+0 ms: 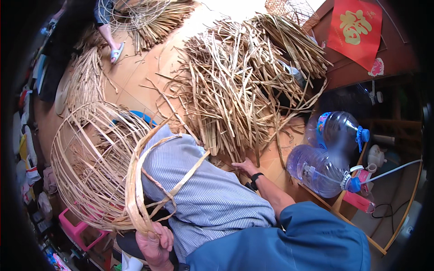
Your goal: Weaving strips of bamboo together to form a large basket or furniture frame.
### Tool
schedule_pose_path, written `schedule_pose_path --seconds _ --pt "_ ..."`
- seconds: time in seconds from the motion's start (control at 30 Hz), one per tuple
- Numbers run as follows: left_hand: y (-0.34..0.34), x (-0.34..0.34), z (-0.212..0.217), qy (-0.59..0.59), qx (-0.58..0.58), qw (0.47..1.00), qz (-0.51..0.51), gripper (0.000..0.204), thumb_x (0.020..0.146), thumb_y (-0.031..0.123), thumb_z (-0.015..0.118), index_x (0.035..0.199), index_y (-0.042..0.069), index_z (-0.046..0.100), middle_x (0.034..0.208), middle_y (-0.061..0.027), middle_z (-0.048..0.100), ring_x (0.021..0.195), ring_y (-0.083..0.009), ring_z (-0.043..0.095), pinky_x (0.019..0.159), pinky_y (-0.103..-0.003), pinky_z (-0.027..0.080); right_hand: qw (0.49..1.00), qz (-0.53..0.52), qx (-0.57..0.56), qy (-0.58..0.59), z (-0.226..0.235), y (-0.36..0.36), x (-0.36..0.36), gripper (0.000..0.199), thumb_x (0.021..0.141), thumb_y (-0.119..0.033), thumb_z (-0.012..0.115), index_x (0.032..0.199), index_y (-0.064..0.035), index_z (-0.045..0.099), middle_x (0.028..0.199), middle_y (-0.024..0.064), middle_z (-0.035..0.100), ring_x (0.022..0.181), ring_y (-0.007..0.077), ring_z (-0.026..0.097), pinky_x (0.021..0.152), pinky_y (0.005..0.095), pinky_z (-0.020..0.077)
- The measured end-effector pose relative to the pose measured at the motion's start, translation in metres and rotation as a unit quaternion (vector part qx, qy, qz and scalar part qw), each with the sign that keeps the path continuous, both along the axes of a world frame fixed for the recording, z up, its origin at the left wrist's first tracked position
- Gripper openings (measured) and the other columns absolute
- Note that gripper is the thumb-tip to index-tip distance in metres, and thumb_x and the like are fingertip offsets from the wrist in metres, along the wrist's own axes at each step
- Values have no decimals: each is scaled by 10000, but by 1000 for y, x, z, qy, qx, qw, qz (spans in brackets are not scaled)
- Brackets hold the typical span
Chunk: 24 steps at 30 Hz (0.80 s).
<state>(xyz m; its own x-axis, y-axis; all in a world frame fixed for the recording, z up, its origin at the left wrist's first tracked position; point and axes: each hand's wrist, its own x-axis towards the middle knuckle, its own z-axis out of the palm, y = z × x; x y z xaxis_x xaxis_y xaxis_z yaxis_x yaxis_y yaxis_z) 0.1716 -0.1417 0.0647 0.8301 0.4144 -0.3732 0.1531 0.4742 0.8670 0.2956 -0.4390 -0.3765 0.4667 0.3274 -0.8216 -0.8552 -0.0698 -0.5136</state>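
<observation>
My left hand (154, 244) is closed around the thick rim of an open basket frame (86, 171) made of thin, pale, bent strips. The frame lies on its side against my striped trouser leg (194, 180). Loose flat strands (183, 180) trail from the rim across my knee. Beyond my leg, my right hand (247, 167) reaches down to the near ends of a large heap of dried stalks (230, 90). Its fingers pinch at the stalk ends, partly hidden among them. Between my hands runs my leg, bent at the knee.
Two large clear plastic bottles (316, 169) with blue caps stand at the right beside a wood-edged cabinet (384, 212). A pink stool (77, 228) is at the lower left. More stalk bundles (88, 81) lie farther off. Another person's sandalled foot (116, 52) shows at the top left.
</observation>
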Motion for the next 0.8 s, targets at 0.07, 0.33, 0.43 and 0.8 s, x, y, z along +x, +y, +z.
schedule_pose_path --seconds 0.07,0.33,0.43,0.8 --pt "1 -1 -2 -3 -5 1000 3 402 996 352 671 905 -18 542 574 -30 448 420 -109 397 373 -244 324 998 -39 -44 12 10 9 0 276 825 -142 849 988 -62 641 721 -4 629 548 87 536 483 241 389" --pt "5 -5 1 4 -17 1000 2 424 985 367 682 882 -28 568 573 -44 474 426 -128 419 404 -267 342 982 -62 -174 26 16 43 -13 249 793 -198 864 748 -63 659 629 7 616 483 111 534 449 281 396" --pt "7 -9 2 1 -21 1000 6 423 981 366 687 870 -25 568 575 -47 480 428 -132 429 405 -268 343 982 -49 -181 9 14 31 -9 221 787 -164 848 731 -49 669 636 20 627 481 116 543 446 286 401" --pt "12 -17 -4 -32 -44 998 12 387 990 343 681 956 -25 565 575 -33 462 444 -117 412 398 -253 334 978 -28 -197 -69 70 -96 44 191 827 -105 806 716 -92 652 567 -8 547 444 92 461 425 274 305"
